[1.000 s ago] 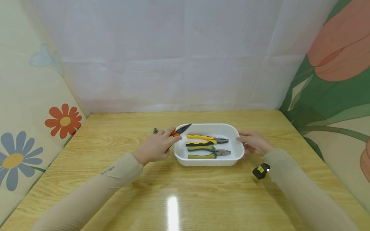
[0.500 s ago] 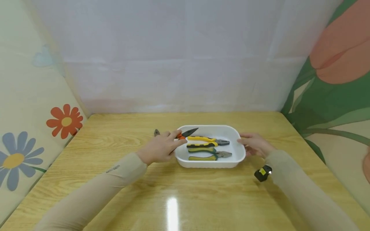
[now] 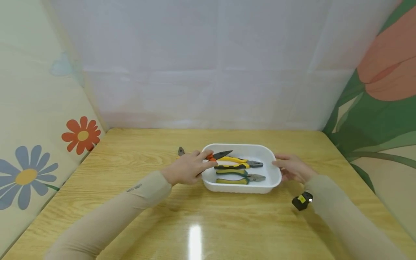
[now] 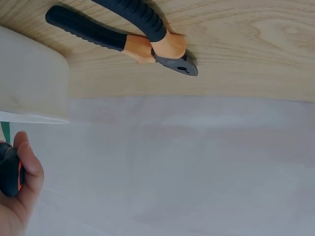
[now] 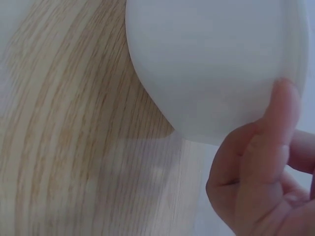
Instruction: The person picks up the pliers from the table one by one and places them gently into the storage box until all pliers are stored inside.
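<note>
My left hand (image 3: pixel 186 168) grips long-nose pliers (image 3: pixel 224 154) with orange on the handles, their dark jaws pointing right above the left end of a white tray (image 3: pixel 242 189). In the left wrist view, the fingers (image 4: pixel 32 164) curl round the dark handle (image 4: pixel 10 169). Inside the tray lie yellow-and-black pliers (image 3: pixel 238 166) and, nearer me, green-handled pliers (image 3: pixel 232 181), both with their heads to the right. My right hand (image 3: pixel 295 168) holds the tray's right end; the right wrist view has the thumb (image 5: pixel 283 108) up against the tray's wall (image 5: pixel 211 73) near the rim.
Diagonal cutters (image 4: pixel 170 51) with black and orange handles lie on the wooden table (image 3: pixel 156 216) left of the tray, mostly hidden by my left hand in the head view. A white sheet (image 3: pixel 195 90) hangs behind the table, with flower-patterned panels (image 3: pixel 32 108) at the sides.
The left hand has carried the long-nose pliers rightward, further over the tray. The right hand keeps its place at the tray's end. The head view has shifted slightly.
</note>
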`<state>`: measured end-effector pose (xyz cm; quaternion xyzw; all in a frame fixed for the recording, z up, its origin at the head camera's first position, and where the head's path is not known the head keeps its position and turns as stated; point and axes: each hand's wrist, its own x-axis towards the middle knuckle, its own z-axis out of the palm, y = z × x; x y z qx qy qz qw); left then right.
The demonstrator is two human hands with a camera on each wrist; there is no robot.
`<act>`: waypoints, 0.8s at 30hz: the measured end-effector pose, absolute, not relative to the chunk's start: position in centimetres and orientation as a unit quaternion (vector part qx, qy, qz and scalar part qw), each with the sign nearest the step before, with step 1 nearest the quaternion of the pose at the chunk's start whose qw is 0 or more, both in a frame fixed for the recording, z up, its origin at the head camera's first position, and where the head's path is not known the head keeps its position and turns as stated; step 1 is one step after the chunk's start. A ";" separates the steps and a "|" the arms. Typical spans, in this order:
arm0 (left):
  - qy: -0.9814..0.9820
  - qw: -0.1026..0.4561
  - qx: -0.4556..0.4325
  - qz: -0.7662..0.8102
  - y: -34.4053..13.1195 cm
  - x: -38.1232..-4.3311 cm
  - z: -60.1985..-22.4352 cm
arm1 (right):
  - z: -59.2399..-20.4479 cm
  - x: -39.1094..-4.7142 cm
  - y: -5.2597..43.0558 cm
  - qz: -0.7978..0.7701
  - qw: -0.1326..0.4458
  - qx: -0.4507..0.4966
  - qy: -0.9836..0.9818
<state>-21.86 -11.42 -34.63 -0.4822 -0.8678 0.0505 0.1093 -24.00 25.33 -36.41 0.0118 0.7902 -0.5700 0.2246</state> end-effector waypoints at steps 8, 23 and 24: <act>-0.853 0.114 -0.505 0.062 -11.1 -22.3 -34.6 | -36.5 -24.1 25.4 -0.572 0.220 0.011 0.790; -0.847 0.090 -0.517 0.089 -9.7 -22.9 -34.4 | -36.6 -24.1 25.4 -0.573 0.224 0.010 0.788; -0.844 0.090 -0.521 0.086 -9.6 -23.0 -34.5 | -36.6 -24.1 25.4 -0.573 0.224 0.009 0.789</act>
